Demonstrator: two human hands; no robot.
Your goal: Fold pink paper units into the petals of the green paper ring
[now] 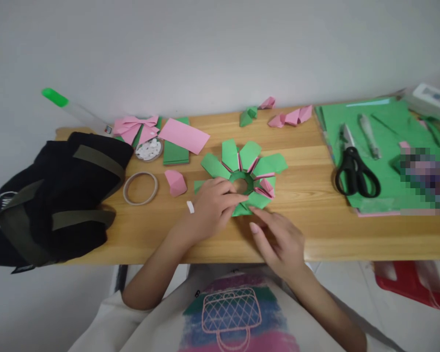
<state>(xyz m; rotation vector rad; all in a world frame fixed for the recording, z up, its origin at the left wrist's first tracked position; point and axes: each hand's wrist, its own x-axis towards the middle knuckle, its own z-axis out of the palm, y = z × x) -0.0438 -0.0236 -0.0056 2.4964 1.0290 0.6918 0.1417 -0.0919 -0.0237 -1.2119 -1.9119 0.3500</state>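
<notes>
A folded paper flower (250, 155) with green petals and pink inserts lies on the wooden table, ringed around an open centre. My left hand (214, 208) grips its lower left part, fingers closed over the inner edge and hiding some petals. At the lower petal, my right hand (281, 239) touches the green paper with a fingertip, its thumb held apart. One pink folded piece (266, 187) stands in the flower's right side. Left of my left hand lie a loose pink folded piece (175, 183) and a small white scrap (190, 207).
A tape roll (140, 188) and black bag (58, 200) are at left. Behind lie a pink bow (136, 128), a pink sheet (185, 136) and pink folded pieces (292, 117). Black-handled scissors (353, 168) rest on green paper (385, 181) at right.
</notes>
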